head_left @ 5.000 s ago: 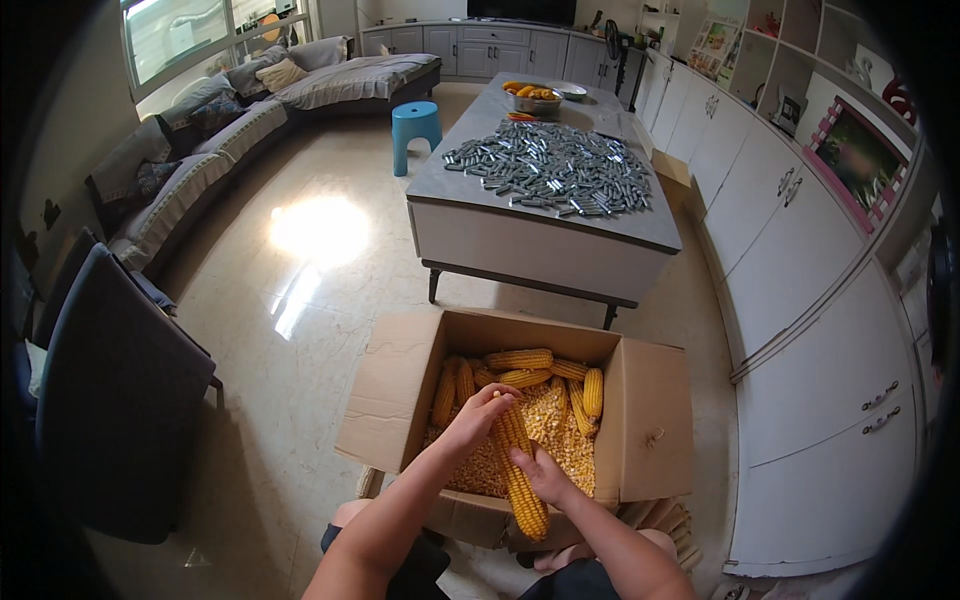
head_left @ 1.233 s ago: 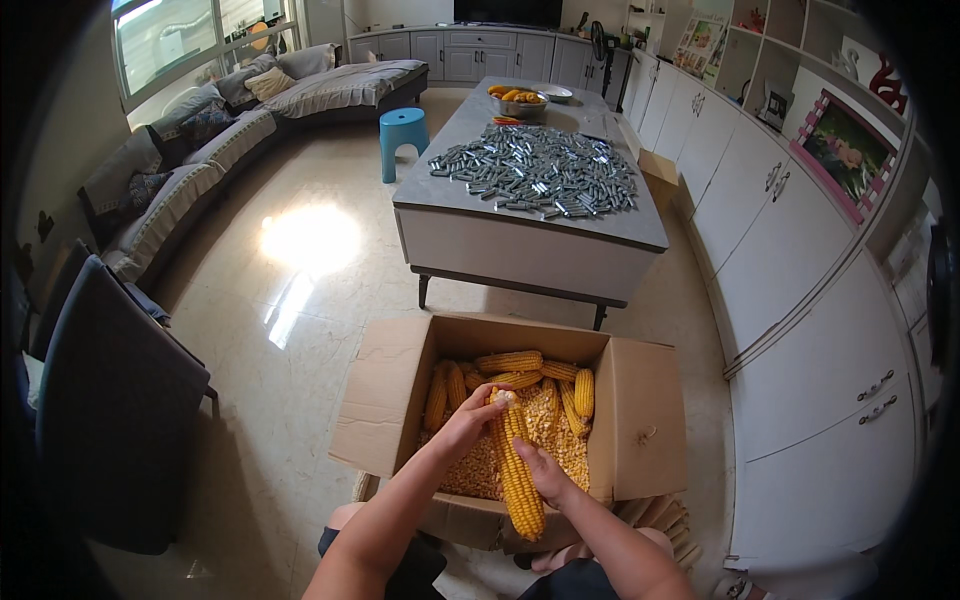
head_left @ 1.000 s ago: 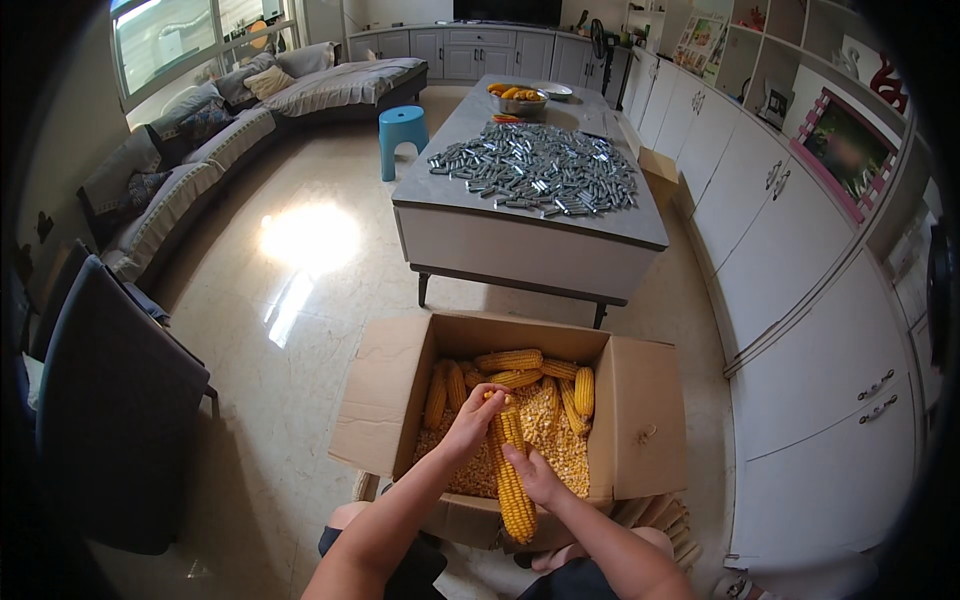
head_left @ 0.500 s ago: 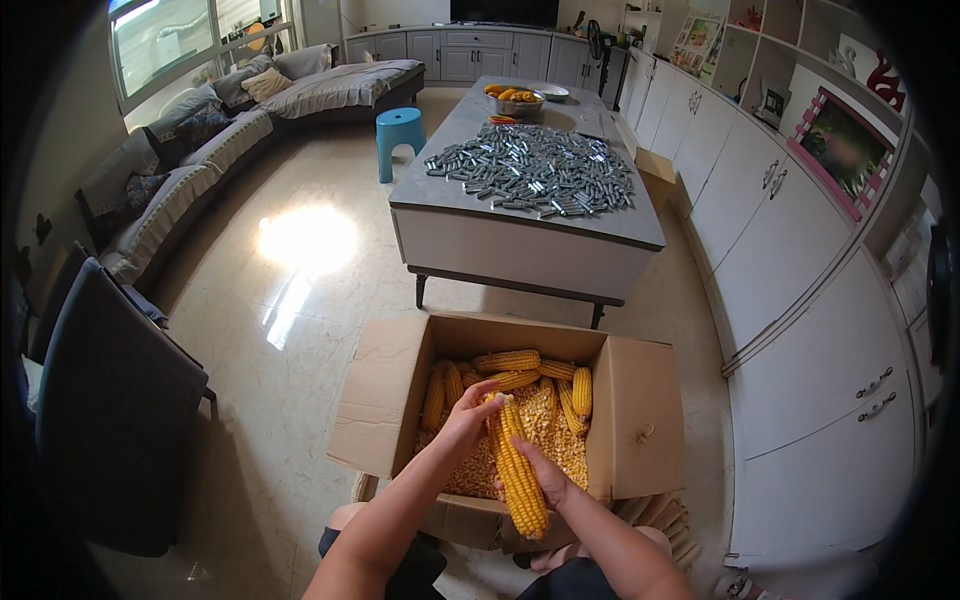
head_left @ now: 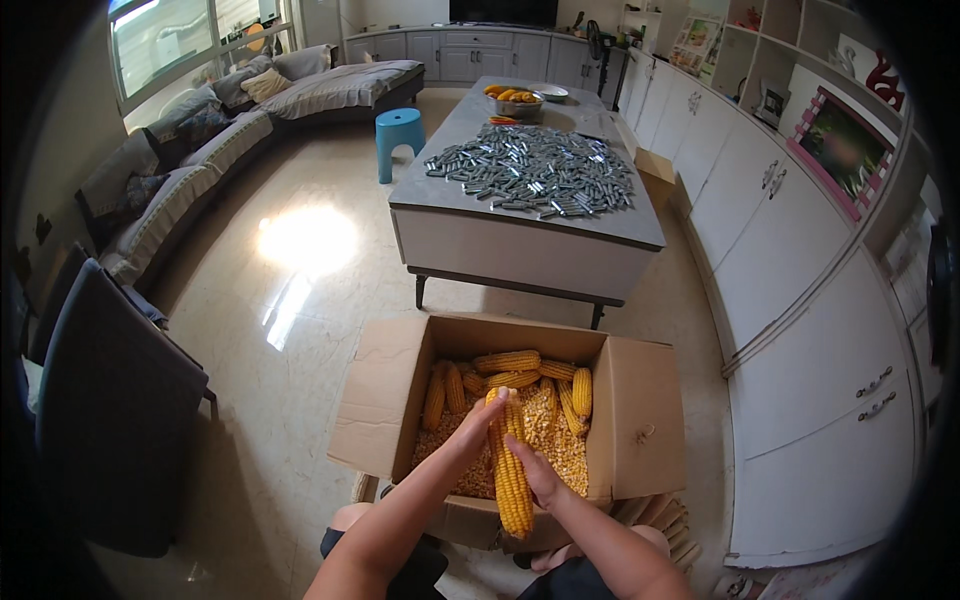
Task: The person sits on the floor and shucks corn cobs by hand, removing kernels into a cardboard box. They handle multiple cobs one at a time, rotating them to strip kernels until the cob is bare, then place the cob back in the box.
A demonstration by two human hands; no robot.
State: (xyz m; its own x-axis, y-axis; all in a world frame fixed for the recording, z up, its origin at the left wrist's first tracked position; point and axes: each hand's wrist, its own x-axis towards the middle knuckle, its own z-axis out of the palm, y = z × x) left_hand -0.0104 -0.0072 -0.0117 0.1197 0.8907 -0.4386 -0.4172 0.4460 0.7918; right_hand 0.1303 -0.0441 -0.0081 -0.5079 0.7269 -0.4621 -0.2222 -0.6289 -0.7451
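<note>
Above a cardboard box (head_left: 383,395) I hold a large yellow corn cob (head_left: 512,480), its thick end pointing down toward me. My left hand (head_left: 480,418) grips its far end, with the thumb pressed at the tip, where a pale patch without kernels shows. My right hand (head_left: 538,473) is closed around the cob's middle from the right, its fingers partly hidden behind it. Loose kernels (head_left: 560,452) cover the box's inside. Several whole cobs (head_left: 507,361) lie along its far and side walls.
Stripped cobs (head_left: 665,520) lie beside the box at the right. Beyond it stands a grey table (head_left: 410,190) bearing a spread of small metallic cylinders (head_left: 540,170) and a bowl (head_left: 515,106) of yellow produce. A blue stool (head_left: 399,130), a dark chair (head_left: 110,400) and white cabinets (head_left: 780,230) surround the floor.
The cob's near end has swung slightly left and stands more upright. My left hand has closed further over the far end, and my right hand has shifted a little on the cob.
</note>
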